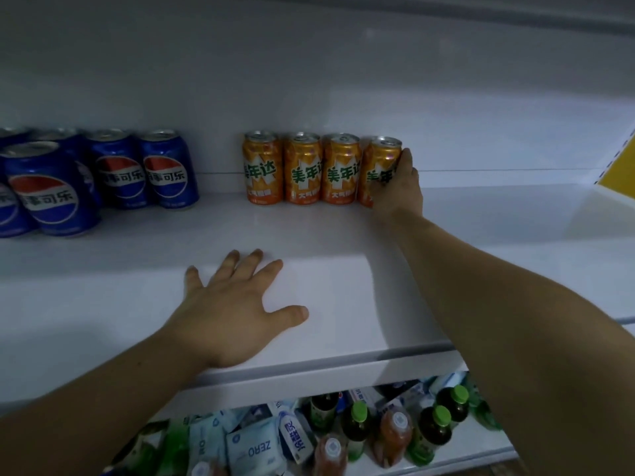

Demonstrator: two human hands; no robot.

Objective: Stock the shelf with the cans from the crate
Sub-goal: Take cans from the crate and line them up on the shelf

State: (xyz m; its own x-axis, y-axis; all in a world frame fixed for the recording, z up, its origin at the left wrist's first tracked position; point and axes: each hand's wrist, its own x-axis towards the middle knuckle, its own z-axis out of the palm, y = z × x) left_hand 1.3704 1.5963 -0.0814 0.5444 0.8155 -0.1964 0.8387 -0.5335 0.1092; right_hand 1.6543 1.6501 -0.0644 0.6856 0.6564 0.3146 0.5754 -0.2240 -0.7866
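Observation:
Several orange cans stand in a row at the back of the white shelf (343, 242). My right hand (400, 187) grips the rightmost orange can (379, 163), fingers curled round its right side; the can stands upright on the shelf beside its neighbour (342, 168). My left hand (233, 310) rests flat on the shelf near the front edge, fingers spread, holding nothing. Several blue cola cans (51, 190) stand at the left of the shelf. The crate is out of view.
The shelf below holds several green-capped bottles (357, 427), orange bottles (391, 438) and white packs (254, 448). A yellow tag (618, 173) is at the right end of the shelf. Bare shelf lies between the blue and orange cans.

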